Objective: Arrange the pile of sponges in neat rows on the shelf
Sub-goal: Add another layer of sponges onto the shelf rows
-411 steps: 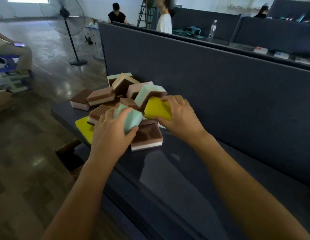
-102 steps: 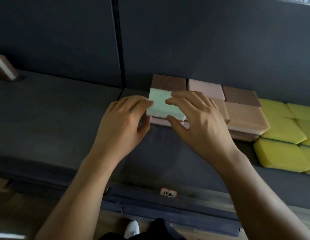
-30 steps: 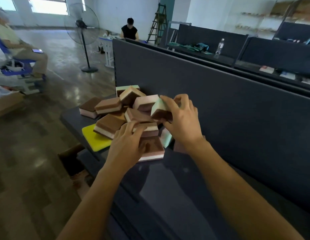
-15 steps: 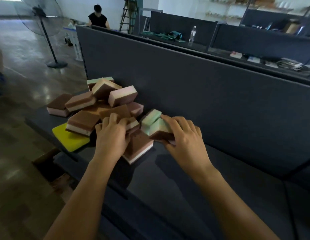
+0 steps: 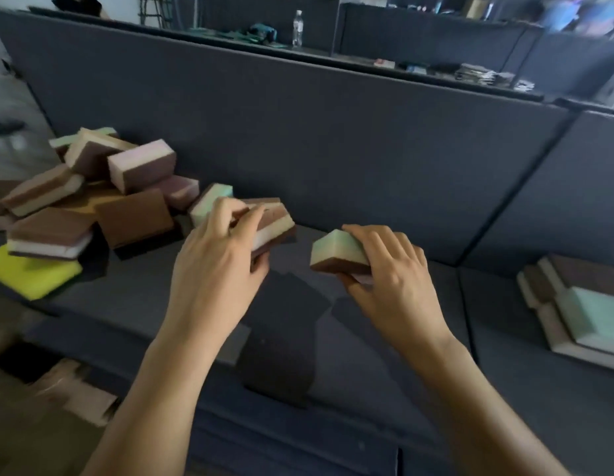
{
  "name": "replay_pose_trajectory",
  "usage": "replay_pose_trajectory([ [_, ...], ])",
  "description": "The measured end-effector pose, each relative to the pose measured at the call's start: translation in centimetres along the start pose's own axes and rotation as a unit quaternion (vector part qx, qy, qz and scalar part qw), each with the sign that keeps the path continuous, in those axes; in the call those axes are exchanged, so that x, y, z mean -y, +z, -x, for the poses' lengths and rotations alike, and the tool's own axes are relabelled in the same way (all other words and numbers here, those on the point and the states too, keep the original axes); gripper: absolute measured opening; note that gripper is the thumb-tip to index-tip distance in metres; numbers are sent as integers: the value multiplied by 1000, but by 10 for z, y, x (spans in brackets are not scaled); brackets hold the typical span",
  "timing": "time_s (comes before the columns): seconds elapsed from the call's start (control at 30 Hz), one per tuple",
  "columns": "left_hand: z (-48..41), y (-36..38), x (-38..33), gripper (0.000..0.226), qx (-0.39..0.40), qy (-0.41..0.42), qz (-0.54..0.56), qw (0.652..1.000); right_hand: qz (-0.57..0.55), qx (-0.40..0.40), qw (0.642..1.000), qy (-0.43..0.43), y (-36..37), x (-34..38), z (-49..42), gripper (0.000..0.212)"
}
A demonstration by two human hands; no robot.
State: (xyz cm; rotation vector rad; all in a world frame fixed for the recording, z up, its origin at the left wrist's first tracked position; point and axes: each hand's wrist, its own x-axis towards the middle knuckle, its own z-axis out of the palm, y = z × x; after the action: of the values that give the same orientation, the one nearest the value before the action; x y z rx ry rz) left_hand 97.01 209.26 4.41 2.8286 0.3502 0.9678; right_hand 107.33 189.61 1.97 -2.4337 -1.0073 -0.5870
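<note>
A loose pile of sponges (image 5: 92,197), brown with pink, cream or green foam, lies at the left of the dark grey shelf (image 5: 367,338). My left hand (image 5: 216,269) grips a brown and cream sponge stack (image 5: 274,225) just right of the pile. My right hand (image 5: 391,269) holds a green and brown sponge (image 5: 336,252), lifted above the shelf's middle. Arranged sponges (image 5: 580,304), one with green foam on top, lie in rows at the far right edge.
A flat yellow sponge (image 5: 30,273) sticks out under the pile at the shelf's left front. A dark upright back panel (image 5: 333,139) runs behind the shelf. Beyond it stand more shelves with a water bottle (image 5: 297,27). A cardboard box (image 5: 75,396) sits on the floor below left.
Both hands have lifted sponges away from the pile and moved right along the shelf. The view has swung right, and the arranged rows now show at the right edge.
</note>
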Motion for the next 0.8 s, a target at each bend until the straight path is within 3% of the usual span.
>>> replay_pose_trajectory([
  [0.5, 50, 64, -214, 54, 89, 158, 128, 975, 87, -2, 987, 136, -119, -133, 153, 65],
  [0.8, 83, 82, -293, 57, 130, 183, 134, 965, 95, 14, 981, 170, -160, -186, 224, 68],
])
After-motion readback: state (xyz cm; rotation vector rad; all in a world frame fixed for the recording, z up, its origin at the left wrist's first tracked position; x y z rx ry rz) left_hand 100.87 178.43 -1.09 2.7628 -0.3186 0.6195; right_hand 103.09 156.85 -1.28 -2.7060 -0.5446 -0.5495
